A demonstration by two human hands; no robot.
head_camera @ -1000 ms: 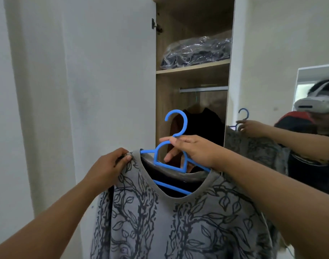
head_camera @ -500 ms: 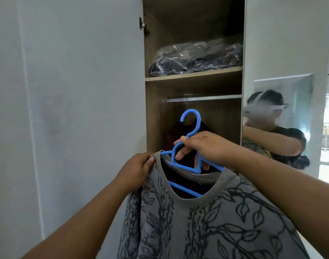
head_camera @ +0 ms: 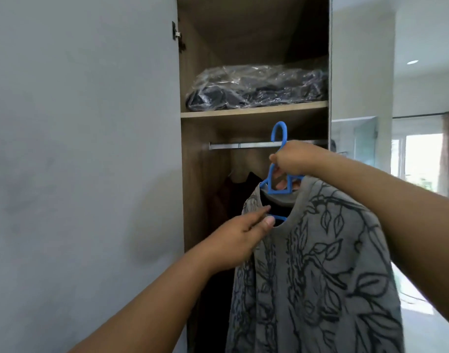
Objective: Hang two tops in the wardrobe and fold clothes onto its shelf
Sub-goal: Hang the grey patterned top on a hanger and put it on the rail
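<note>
A grey top with a dark leaf print (head_camera: 320,263) hangs on a blue plastic hanger (head_camera: 278,135). My right hand (head_camera: 293,159) grips the hanger just below its hook, and the hook stands in front of the metal rail (head_camera: 241,145) inside the open wardrobe. My left hand (head_camera: 240,234) pinches the top's collar at its left side, lower down. A dark garment (head_camera: 241,194) hangs from the rail behind the grey top. The wooden shelf (head_camera: 254,111) lies just above the rail.
A clear plastic bag of dark clothes (head_camera: 256,89) lies on the shelf. The open white wardrobe door (head_camera: 85,149) fills the left. A mirrored door (head_camera: 361,98) stands to the right, with a bright window (head_camera: 417,161) beyond.
My right hand has raised the hanger and top up and rightward, toward the rail. My left hand slid from the shoulder to the collar's left edge. The view tilted up and closer.
</note>
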